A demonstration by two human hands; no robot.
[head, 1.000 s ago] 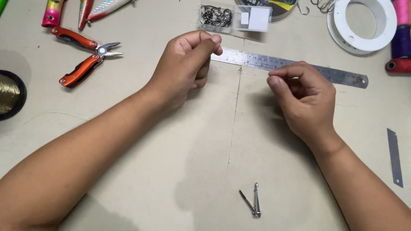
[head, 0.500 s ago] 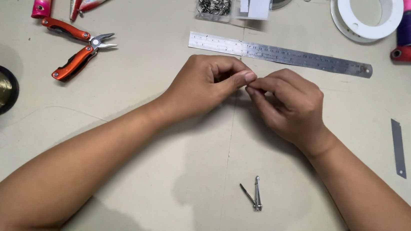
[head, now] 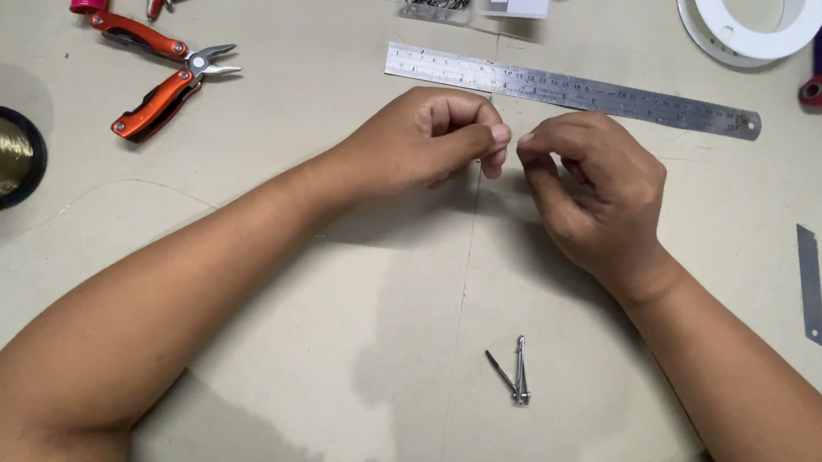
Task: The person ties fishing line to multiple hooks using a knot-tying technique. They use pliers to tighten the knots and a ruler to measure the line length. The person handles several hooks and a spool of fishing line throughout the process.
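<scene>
Bare table [head: 319,353] lies open in front of the hands, broken only by a small metal clipper [head: 516,372] lying well below them; a steel ruler [head: 575,91] runs just beyond the knuckles. Orange pliers [head: 159,86] sit far left, a loose blade [head: 810,285] far right. A thin line [head: 470,257] hangs straight down from the pinch between the two hands. The left hand [head: 420,141] is curled, its fingers [head: 496,139] pinched narrow. The right hand [head: 590,193] faces it, fingertips nearly touching, also pinched; what they hold is too small to tell.
</scene>
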